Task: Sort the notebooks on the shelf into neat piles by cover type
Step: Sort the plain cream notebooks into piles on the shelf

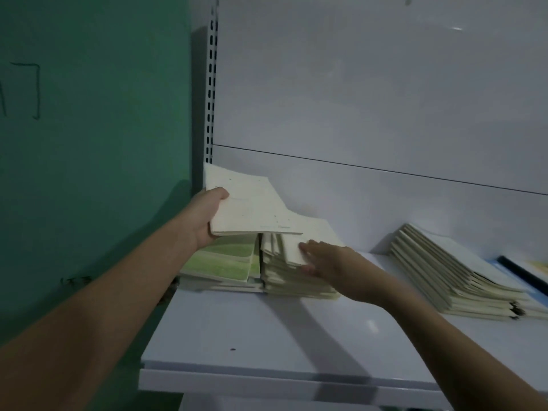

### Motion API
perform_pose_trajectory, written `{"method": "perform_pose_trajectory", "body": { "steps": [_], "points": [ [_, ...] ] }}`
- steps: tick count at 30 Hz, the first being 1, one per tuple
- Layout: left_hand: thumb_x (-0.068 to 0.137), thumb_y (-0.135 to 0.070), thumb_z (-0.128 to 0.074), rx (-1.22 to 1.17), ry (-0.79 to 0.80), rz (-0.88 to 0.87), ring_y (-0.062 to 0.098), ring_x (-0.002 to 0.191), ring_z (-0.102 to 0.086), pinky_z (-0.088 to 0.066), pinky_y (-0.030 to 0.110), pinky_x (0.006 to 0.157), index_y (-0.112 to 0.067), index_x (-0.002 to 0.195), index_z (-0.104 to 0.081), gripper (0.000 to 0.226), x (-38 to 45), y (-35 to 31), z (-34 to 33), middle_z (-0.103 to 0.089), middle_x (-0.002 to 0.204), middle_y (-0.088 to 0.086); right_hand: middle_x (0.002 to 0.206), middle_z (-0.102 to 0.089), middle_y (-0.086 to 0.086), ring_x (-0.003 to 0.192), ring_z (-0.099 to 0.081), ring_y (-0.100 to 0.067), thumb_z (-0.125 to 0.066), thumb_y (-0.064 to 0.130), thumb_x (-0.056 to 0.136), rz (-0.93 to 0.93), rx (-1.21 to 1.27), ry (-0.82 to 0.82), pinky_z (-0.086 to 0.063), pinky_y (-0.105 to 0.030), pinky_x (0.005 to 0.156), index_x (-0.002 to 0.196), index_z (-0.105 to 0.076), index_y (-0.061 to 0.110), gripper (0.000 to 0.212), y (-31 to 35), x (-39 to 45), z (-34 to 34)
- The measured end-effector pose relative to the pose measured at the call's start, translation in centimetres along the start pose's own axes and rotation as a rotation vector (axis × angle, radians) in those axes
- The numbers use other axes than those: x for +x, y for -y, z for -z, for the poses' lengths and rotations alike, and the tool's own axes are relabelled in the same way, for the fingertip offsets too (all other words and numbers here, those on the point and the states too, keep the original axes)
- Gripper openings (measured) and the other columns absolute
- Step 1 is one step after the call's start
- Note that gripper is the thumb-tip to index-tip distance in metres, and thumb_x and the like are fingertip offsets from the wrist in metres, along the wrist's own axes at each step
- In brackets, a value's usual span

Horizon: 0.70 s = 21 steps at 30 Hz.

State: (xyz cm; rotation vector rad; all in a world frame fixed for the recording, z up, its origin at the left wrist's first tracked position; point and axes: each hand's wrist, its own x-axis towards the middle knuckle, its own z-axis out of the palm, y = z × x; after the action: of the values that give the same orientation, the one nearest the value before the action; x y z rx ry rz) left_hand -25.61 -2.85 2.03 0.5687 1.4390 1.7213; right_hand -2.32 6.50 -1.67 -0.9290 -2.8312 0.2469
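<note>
My left hand grips the left edge of a few cream notebooks, lifted and tilted above the shelf's left end. Under them lies a pile of green-covered notebooks. Right beside that sits a pile of cream notebooks, its top ones fanned. My right hand rests on that cream pile, fingers stretched over the top notebook and thumb against its front edge. A third, slanting pile of cream notebooks lies further right.
The white metal shelf has a bare front area and a back panel. A slotted upright stands at the left, beside a green wall. Blue and dark-edged items lie at the far right.
</note>
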Motion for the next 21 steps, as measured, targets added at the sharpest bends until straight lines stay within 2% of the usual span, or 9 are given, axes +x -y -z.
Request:
{"method": "perform_pose_trajectory", "body": {
  "steps": [3,5,7,9,11,14,17,19,21],
  "points": [
    [0.1,-0.016,-0.046,0.004,-0.004,-0.012,0.02,0.076,-0.061,-0.051,0.023,0.039,-0.012,0.121,-0.048,0.022,0.2,0.0,0.3,-0.063,0.09,0.008,0.136,-0.055,-0.003,0.121,-0.051,-0.021,-0.037,0.043,0.101,0.04,-0.021,-0.066,-0.038,-0.034,0.1,0.137,-0.05,0.018,0.045,0.1,-0.8,0.0],
    [0.1,-0.016,-0.045,-0.005,-0.006,-0.02,0.02,0.078,-0.061,-0.053,0.025,0.042,-0.013,0.123,-0.047,0.023,0.3,-0.2,0.5,-0.063,0.092,0.007,0.116,-0.066,0.003,0.103,-0.06,-0.015,-0.032,0.056,0.098,0.007,0.201,-0.122,-0.045,-0.037,0.091,0.125,-0.061,0.022,0.052,-0.7,-0.8,0.1],
    [0.1,-0.016,-0.044,-0.015,-0.013,-0.021,0.02,0.078,-0.062,-0.053,0.029,0.047,-0.013,0.127,-0.046,0.027,0.3,-0.4,0.7,-0.063,0.092,0.007,0.083,-0.064,-0.003,0.075,-0.057,-0.016,-0.028,0.071,0.09,-0.04,0.409,-0.22,-0.049,-0.046,0.076,0.099,-0.065,0.009,0.073,-1.5,-0.7,0.6],
    [0.101,-0.016,-0.044,-0.01,-0.015,-0.015,0.02,0.078,-0.062,-0.052,0.03,0.049,-0.011,0.131,-0.046,0.031,0.2,-0.4,0.7,-0.063,0.092,0.007,0.077,-0.06,-0.011,0.071,-0.051,-0.018,-0.032,0.062,0.094,-0.096,0.573,-0.377,-0.046,-0.045,0.067,0.092,-0.063,0.0,0.069,-1.8,-0.5,1.1],
    [0.101,-0.018,-0.045,-0.005,0.0,-0.006,0.021,0.079,-0.064,-0.053,0.028,0.047,-0.009,0.132,-0.048,0.032,0.1,-0.2,0.3,-0.065,0.094,0.008,0.077,-0.06,-0.002,0.07,-0.051,-0.011,-0.036,0.039,0.102,-0.097,0.656,-0.567,-0.041,-0.032,0.064,0.093,-0.066,0.005,0.047,-1.5,-0.2,1.3],
    [0.098,-0.035,-0.054,0.042,0.103,0.015,0.025,0.088,-0.068,-0.057,0.031,0.056,-0.013,0.127,-0.054,0.036,-0.5,0.6,-1.2,-0.071,0.102,0.01,0.093,-0.067,0.013,0.079,-0.057,0.001,-0.039,0.03,0.103,-0.06,0.598,-0.734,-0.042,-0.019,0.07,0.116,-0.068,0.021,0.033,0.2,0.3,1.2],
    [0.089,-0.05,-0.061,0.065,0.22,0.062,0.027,0.086,-0.068,-0.057,0.033,0.06,-0.015,0.118,-0.059,0.044,-1.2,1.2,-3.7,-0.071,0.098,0.012,0.111,-0.064,0.015,0.095,-0.058,0.0,-0.04,0.037,0.102,0.05,0.476,-0.654,-0.04,-0.007,0.076,0.133,-0.058,0.028,0.037,2.6,0.8,0.2],
    [0.09,-0.045,-0.063,0.02,0.255,0.096,0.027,0.082,-0.067,-0.057,0.035,0.067,-0.012,0.117,-0.061,0.043,-1.6,1.4,-4.7,-0.069,0.095,0.012,0.114,-0.063,0.016,0.095,-0.056,0.002,-0.038,0.041,0.101,0.124,0.378,-0.537,-0.037,-0.006,0.077,0.138,-0.051,0.033,0.039,3.7,0.8,-0.5],
    [0.094,-0.029,-0.057,-0.007,0.233,0.098,0.027,0.082,-0.066,-0.057,0.038,0.07,-0.008,0.12,-0.059,0.034,-1.6,1.5,-4.7,-0.069,0.097,0.013,0.132,-0.056,0.017,0.116,-0.051,0.001,-0.038,0.044,0.1,0.158,0.343,-0.445,-0.036,-0.01,0.093,0.139,-0.049,0.035,0.041,3.6,0.8,-0.7]
  ]
}}
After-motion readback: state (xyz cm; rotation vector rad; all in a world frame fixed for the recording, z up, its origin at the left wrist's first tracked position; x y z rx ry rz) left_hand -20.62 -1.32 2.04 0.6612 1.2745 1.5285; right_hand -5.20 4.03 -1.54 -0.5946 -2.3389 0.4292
